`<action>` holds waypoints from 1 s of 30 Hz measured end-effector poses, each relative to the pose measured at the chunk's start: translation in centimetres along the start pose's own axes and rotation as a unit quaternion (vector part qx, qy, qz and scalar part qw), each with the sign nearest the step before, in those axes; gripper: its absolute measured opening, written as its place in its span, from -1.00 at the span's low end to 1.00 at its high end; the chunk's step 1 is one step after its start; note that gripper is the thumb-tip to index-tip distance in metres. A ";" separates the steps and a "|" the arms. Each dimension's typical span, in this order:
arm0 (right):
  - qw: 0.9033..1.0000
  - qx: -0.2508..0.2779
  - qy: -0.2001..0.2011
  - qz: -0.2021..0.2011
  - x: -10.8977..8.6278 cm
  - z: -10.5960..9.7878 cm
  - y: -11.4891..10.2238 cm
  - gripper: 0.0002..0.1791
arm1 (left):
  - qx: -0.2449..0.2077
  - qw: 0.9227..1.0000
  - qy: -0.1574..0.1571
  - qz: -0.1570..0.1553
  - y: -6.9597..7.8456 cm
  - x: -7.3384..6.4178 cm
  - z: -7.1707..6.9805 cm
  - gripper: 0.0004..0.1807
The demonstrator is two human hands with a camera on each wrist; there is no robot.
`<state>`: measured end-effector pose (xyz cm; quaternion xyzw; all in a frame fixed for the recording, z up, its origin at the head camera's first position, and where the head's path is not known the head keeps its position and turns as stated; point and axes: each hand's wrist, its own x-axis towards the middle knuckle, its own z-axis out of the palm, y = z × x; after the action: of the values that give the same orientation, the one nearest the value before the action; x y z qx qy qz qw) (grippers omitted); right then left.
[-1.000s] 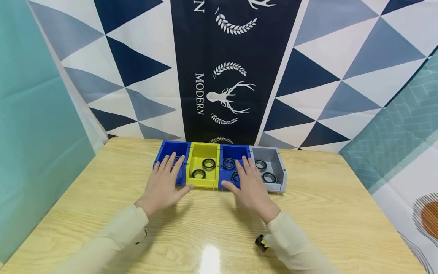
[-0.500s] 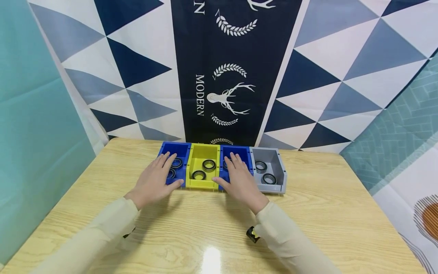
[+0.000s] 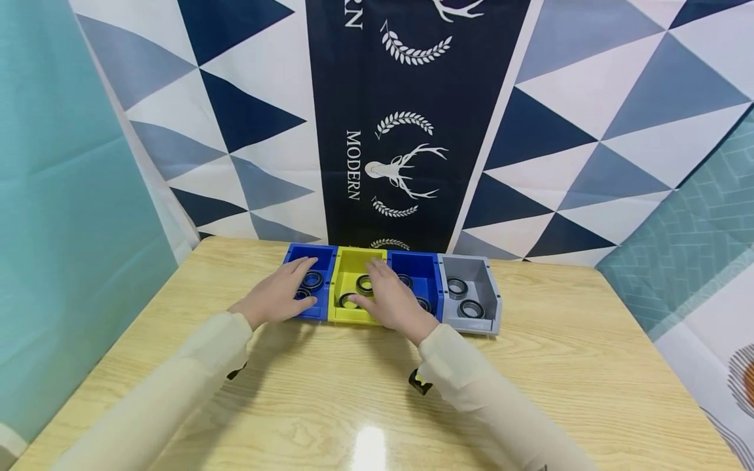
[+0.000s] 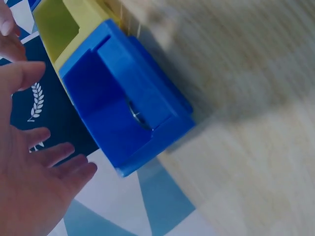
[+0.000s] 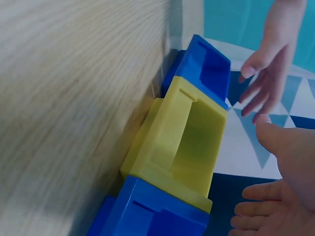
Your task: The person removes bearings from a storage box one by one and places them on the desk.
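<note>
In the head view a row of bins stands on the table. My left hand hovers over the left blue bin, its fingers extended and holding nothing. Two bearings, black rings with silver edges, lie in that bin; one bearing is plainly visible. My right hand is above the yellow bin with fingers extended, partly covering its two bearings. Beside it, the second blue bin holds two partly hidden bearings. Both wrist views show the hands apart from the bins, palms bare.
At the right end of the row, a grey bin holds two bearings. The wooden table stretches in front of the bins. Right behind them hangs a patterned cloth, with a teal cloth at the left.
My right hand has moved left, from over the second blue bin to over the yellow one. My left hand has shifted left, uncovering bearings in its bin. The head view has shifted slightly.
</note>
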<state>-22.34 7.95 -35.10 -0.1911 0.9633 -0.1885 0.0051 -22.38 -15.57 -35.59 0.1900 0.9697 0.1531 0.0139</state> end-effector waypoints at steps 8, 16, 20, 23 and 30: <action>0.998 0.023 -0.057 0.009 2.7 0.1 -0.6 -0.19 | 0.045 0.997 -0.070 0.006 -0.1 1.3 -1.9 -0.23; 0.992 0.070 -0.093 0.045 4.9 0.5 -1.8 -0.19 | 0.084 0.989 -0.115 0.028 -0.3 1.9 -3.0 -0.36; 0.988 0.100 -0.103 0.065 6.0 0.8 -2.6 -0.19 | 0.097 0.986 -0.136 0.028 -0.3 2.1 -3.4 -0.41; 0.985 0.115 -0.106 0.077 6.7 1.2 -3.0 -0.24 | 0.103 0.983 -0.147 0.030 -0.3 2.2 -3.6 -0.43; 0.976 0.143 -0.105 0.122 7.9 1.8 -3.8 -0.55 | 0.116 0.980 -0.160 0.031 0.1 2.6 -3.7 -0.45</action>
<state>-28.14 1.08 -34.91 -0.0877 0.9364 -0.3014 0.1568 -25.10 -15.60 -31.98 0.2425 0.9597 0.0074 0.1416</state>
